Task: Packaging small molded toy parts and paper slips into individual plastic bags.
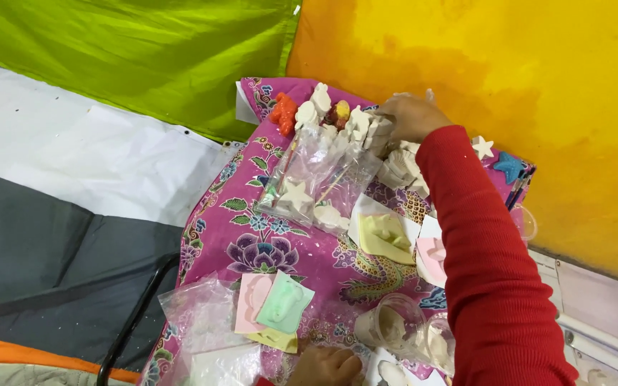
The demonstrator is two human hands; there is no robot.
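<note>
While right hand [410, 116] curls fingers round white plaster figures [366, 129] at far edge of floral cloth [252, 236], they look rigid, light, chippable; grip by body. Left hand [325, 366] near, grip can't tell.

Right arm: long red sleeve [491, 264], plain knit-type fabric, no pattern or logo seen. Soft folds along forearm, cuff snug at wrist, slightly ribbed edge. Right hand [413, 118] bare, no glove, ring or watch visible. Left hand [325, 366] also bare, only knuckles and back showing at bottom edge of view; thin strip of red just beside it, prob. the other cuff, too small to be sure.
</note>
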